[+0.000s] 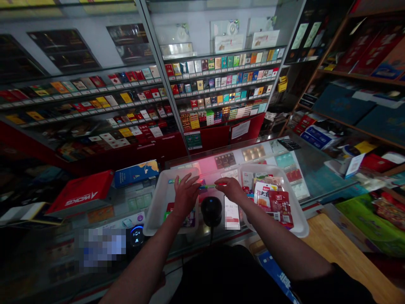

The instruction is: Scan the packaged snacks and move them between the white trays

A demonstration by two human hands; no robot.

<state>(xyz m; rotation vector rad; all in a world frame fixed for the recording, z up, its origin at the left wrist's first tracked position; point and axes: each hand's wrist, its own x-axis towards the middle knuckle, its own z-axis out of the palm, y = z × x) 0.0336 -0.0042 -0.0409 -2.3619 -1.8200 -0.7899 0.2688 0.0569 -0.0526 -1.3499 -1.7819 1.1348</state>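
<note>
Between my two hands is a thin, colourful stick-shaped packet (207, 186), mostly green and blue; its exact kind is too small to make out. My left hand (186, 193) pinches its left end over the inner edge of the left white tray (153, 211). At the other end, the fingers of my right hand (231, 190) are closed on it, beside the right white tray (300, 221). Just below the packet stands a black scanner (211, 210) with a small blue light. A few small packets lie in the left tray, partly hidden by my left hand and forearm.
Several snack pouches, including a red pouch (281, 206), fill the right tray. A phone (232, 214) showing a timer lies between the trays on the glass counter (325, 169). Left are a red box (82, 192) and a blue box (136, 172). Shelves of cigarette packs (221, 80) stand behind.
</note>
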